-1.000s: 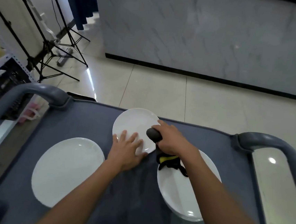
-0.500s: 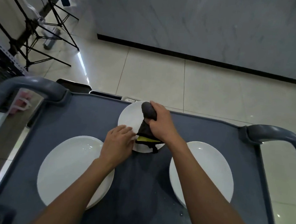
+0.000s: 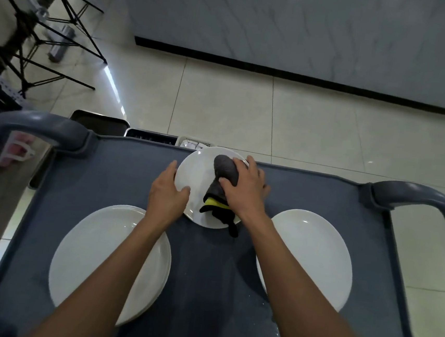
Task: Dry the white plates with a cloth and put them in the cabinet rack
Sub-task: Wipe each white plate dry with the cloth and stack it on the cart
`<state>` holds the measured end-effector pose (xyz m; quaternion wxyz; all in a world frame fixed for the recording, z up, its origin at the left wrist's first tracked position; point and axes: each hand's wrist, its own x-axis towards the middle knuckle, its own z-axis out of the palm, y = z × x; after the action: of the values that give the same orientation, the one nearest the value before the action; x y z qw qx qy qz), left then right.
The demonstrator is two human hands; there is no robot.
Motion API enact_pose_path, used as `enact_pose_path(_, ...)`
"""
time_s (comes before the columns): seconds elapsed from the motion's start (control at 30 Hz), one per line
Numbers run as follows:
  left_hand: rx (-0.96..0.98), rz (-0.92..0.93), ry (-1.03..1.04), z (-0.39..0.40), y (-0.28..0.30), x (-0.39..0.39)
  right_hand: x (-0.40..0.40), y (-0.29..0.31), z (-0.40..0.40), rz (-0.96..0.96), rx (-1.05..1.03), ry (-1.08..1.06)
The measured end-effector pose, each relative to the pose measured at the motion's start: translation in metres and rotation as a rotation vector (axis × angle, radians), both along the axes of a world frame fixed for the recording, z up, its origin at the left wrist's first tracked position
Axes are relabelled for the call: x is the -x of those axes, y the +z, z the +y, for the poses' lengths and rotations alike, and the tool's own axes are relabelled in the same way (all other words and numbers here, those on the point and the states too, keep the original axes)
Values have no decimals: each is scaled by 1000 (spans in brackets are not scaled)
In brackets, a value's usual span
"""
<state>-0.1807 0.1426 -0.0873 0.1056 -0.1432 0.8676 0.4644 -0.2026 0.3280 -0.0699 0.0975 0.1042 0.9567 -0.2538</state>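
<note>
In the head view, a small round white plate (image 3: 196,185) lies at the centre of the frame, on the far part of a dark grey cart top (image 3: 111,179), its far rim reaching the cart's far edge. The plate is plain and glossy. The right hand (image 3: 243,189) has its fingers curled round a bunched dark grey cloth (image 3: 225,168) with a yellow patch, pressing it onto the plate's right half; a loose end of the cloth hangs over the near rim onto the cart. The left hand (image 3: 166,192) grips the plate's left rim, thumb on the upper face, fingers along the edge.

Lower left, a larger white plate (image 3: 93,251) sits partly under the left forearm; it seems to top a stack. Lower right, another large plate (image 3: 316,253) lies flat, partly hidden by the right forearm. A bare strip of cart runs between the two.

Grey tubular handles (image 3: 38,123) rise at both far corners. Beyond the cart is open tiled floor (image 3: 275,113); black tripod legs (image 3: 67,17) stand at upper left.
</note>
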Motion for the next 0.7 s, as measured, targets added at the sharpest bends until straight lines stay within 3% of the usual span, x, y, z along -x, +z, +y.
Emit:
enact_pose_path(0.13,-64,-84,94,0,-4,13,-2,-1,3,-95,111,-100)
enact_pose_path(0.5,-138,-172,101,1,-2,21,-11,-5,10,-38,235,-129)
enact_pose_path(0.7,-438,-221,183,4,8,7,-19,4,17,6,334,-155)
